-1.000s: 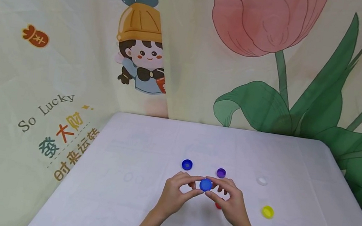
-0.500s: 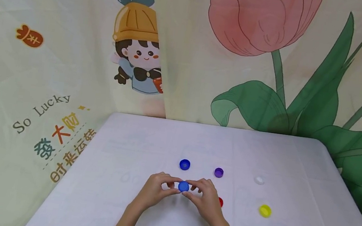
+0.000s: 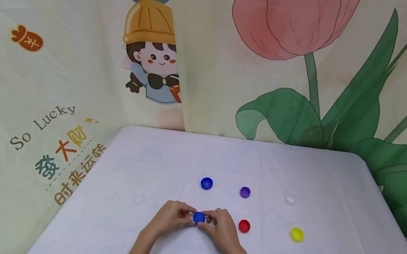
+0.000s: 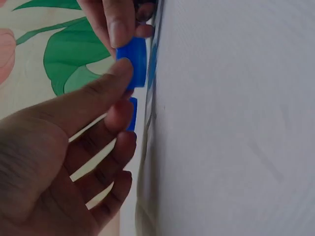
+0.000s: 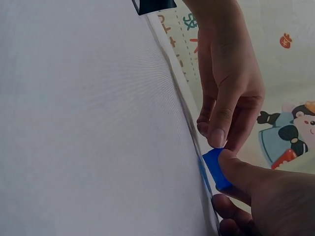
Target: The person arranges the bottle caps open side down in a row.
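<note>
Both hands hold a blue bottle cap [image 3: 199,218] low over the white-covered table, its flat top facing up. My left hand [image 3: 171,218] pinches its left side between thumb and forefinger, and my right hand [image 3: 222,229] pinches the right side likewise. Close to the cloth, the cap [image 4: 138,61] appears between both thumbs in the left wrist view. In the right wrist view, the right thumb covers part of the cap [image 5: 213,166]. To the right of the right hand lies a red cap [image 3: 244,226]. Beyond the hands sits a darker blue cap [image 3: 206,183], hollow side up.
A purple cap [image 3: 245,192] lies farther back on the table [image 3: 169,152]. At the right are a clear cap [image 3: 290,200] and a yellow cap [image 3: 297,234]. A printed cloth [image 3: 212,59] hangs behind the table's far edge.
Both hands have carried the blue cap leftward, then lowered it toward the table. The red cap, partly hidden behind the right hand earlier, now shows fully. The other caps stay put.
</note>
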Demonstrator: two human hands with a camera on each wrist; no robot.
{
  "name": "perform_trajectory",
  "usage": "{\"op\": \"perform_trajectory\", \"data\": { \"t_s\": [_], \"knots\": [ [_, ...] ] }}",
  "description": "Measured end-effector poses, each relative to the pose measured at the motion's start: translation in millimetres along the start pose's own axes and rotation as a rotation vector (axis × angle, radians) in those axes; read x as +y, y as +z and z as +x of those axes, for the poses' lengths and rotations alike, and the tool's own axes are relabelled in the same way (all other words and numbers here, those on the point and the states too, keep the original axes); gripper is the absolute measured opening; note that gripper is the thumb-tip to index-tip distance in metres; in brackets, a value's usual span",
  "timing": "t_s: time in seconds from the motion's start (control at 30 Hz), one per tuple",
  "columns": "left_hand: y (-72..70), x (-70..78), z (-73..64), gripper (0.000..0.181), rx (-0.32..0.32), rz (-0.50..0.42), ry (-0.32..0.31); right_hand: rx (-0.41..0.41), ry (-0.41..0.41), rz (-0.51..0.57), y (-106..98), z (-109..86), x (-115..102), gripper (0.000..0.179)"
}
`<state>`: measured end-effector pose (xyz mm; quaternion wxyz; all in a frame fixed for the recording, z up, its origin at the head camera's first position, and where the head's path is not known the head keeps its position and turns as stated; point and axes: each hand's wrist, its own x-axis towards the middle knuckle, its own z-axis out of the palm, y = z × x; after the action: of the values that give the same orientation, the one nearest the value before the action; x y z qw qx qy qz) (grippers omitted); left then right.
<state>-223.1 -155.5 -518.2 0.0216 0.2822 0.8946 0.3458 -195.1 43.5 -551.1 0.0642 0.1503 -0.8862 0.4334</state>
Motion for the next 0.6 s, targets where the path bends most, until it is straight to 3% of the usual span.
{"op": "perform_trajectory", "data": {
  "t_s": [0.3,0.6],
  "knots": [
    [2.5,-0.3,3.0,0.024,-0.02,-0.02,-0.047,-0.013,-0.014,-0.059,-0.3,2.8,0.5,0.032],
    [4.8,-1.2,1.5,0.025,-0.021,0.01,-0.041,-0.014,-0.044,-0.103,-0.3,0.1,0.8,0.035]
  ]
}}
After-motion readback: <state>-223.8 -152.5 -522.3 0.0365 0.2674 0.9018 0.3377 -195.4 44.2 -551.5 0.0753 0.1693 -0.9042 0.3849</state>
